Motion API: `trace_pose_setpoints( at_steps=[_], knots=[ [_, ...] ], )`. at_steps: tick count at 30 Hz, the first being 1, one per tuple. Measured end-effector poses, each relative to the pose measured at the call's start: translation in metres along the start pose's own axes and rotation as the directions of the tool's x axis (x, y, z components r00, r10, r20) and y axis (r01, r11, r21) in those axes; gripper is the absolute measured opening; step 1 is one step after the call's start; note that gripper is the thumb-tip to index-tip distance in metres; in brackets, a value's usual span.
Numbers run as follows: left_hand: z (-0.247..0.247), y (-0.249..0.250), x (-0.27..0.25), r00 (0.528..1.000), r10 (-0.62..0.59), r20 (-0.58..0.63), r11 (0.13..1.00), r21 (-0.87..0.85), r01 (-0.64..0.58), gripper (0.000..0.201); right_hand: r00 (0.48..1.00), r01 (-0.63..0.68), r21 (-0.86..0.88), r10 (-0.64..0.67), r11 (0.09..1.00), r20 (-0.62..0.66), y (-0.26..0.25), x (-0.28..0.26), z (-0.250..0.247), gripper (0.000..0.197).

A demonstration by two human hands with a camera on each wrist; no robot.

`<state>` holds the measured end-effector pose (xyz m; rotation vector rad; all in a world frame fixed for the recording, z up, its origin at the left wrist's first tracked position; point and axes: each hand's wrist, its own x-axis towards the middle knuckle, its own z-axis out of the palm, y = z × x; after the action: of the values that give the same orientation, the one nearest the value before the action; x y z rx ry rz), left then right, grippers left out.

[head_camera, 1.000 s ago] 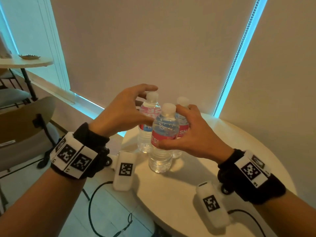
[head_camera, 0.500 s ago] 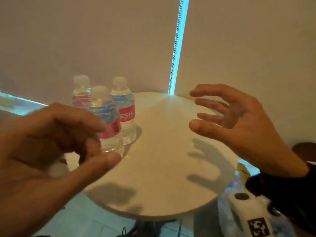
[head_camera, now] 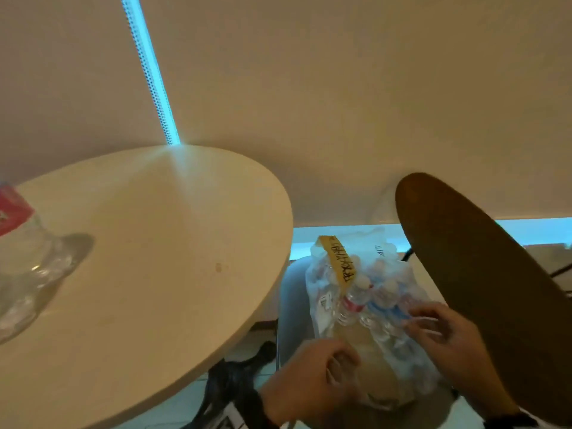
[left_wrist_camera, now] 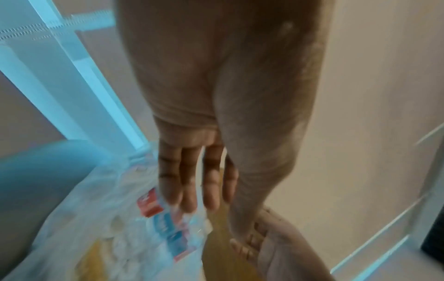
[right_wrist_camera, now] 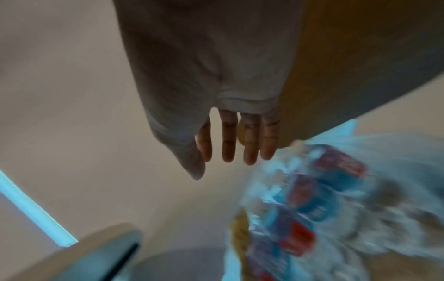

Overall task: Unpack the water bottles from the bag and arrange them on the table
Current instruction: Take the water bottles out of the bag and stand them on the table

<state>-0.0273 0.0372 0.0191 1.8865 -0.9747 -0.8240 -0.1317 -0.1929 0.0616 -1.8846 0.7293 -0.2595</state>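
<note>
A clear plastic bag [head_camera: 328, 308] full of small water bottles [head_camera: 356, 300] with red and blue labels sits on a chair seat right of the round table [head_camera: 154, 243]. One unpacked bottle [head_camera: 21, 249] shows at the table's far left edge. My left hand [head_camera: 334, 360] is at the bag's near side; in the left wrist view its straight fingers [left_wrist_camera: 192, 199] reach down to a bottle label [left_wrist_camera: 165, 224] and hold nothing. My right hand [head_camera: 427, 320] lies with spread fingers against the bag's right side. Its fingers [right_wrist_camera: 238, 152] look straight beside the blurred bag [right_wrist_camera: 336, 199].
A dark wooden chair back [head_camera: 479, 289] rises close behind my right hand. The grey chair seat [head_camera: 294, 289] under the bag nearly touches the table's rim. A yellow taped strip [head_camera: 337, 258] crosses the bag's top. Closed window blinds [head_camera: 340, 88] stand behind everything.
Both hands have let go of the bottles on the table and swung right and down to the bag on the chair. My view has turned right with them.
</note>
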Motion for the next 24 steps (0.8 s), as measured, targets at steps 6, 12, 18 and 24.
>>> trace_pose_setpoints(
  at_steps=[6, 12, 18, 24],
  knots=[
    [0.057, 0.007, 0.108, 0.955, 0.025, -0.294, 0.998, 0.066, -0.005, 0.044, 0.973, -0.100, -0.060, 0.085, 0.993, -0.215, 0.075, 0.035, 0.025, 0.045],
    [0.087, 0.009, 0.173, 0.921, 0.025, -0.389, 0.963, 0.257, 0.082, 0.075, 0.928, -0.003, -0.247, -0.089, 0.969, -0.361, 0.093, 0.075, 0.038, 0.070],
    [0.094, 0.010, 0.184, 0.920, 0.019, -0.391, 0.946, 0.305, 0.111, 0.072, 0.965, -0.015, -0.403, -0.092, 0.915, -0.244, 0.115, 0.098, 0.031, 0.078],
    [0.102, 0.009, 0.175, 0.921, 0.081, -0.381, 0.903, 0.420, 0.094, 0.055, 0.963, -0.010, -0.322, -0.078, 0.947, -0.258, 0.133, 0.081, 0.038, 0.061]
  ],
)
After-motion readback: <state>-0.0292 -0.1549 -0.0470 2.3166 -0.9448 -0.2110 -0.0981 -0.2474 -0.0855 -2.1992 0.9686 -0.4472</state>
